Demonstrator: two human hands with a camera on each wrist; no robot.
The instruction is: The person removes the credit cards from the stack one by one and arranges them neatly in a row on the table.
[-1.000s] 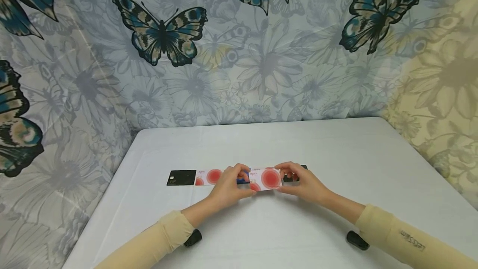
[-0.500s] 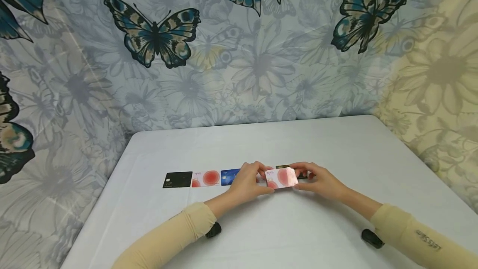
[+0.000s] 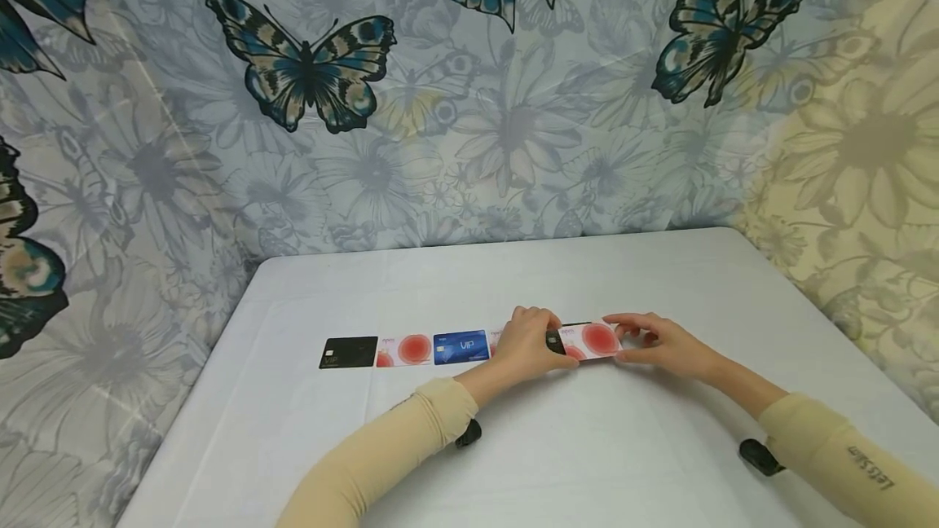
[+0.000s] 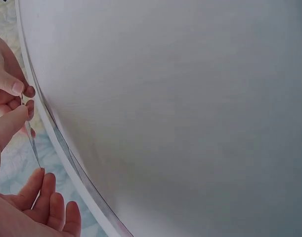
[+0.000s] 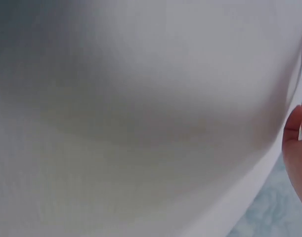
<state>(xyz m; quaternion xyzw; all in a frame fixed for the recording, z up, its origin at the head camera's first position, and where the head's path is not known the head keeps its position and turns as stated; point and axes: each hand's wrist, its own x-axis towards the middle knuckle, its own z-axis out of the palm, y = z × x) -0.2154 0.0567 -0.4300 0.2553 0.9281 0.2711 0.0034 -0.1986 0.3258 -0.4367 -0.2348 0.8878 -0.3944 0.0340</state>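
Note:
A white-and-pink card with a large red circle (image 3: pixel 591 341) is held by both hands at the right end of a row of cards. My left hand (image 3: pixel 522 345) pinches its left side between thumb and fingers, and my right hand (image 3: pixel 666 344) pinches its right side. Behind the held card, part of a black card (image 3: pixel 554 341) shows. In the left wrist view the held card (image 4: pixel 33 143) appears edge-on as a thin strip between the fingers. The right wrist view catches only a bit of the right hand (image 5: pixel 296 148) at its edge.
Leftward along the row lie a black VIP card (image 3: pixel 350 353), a pink circle card (image 3: pixel 404 350) and a blue VIP card (image 3: pixel 460 347). Another pink card (image 3: pixel 495 341) is mostly hidden by the left hand. All are on a white table (image 3: pixel 367 292) before a butterfly-print cloth (image 3: pixel 513 145).
Both hands have moved right with the pink circle card, from over the middle of the row to its right end. The blue card and part of another pink card are now uncovered.

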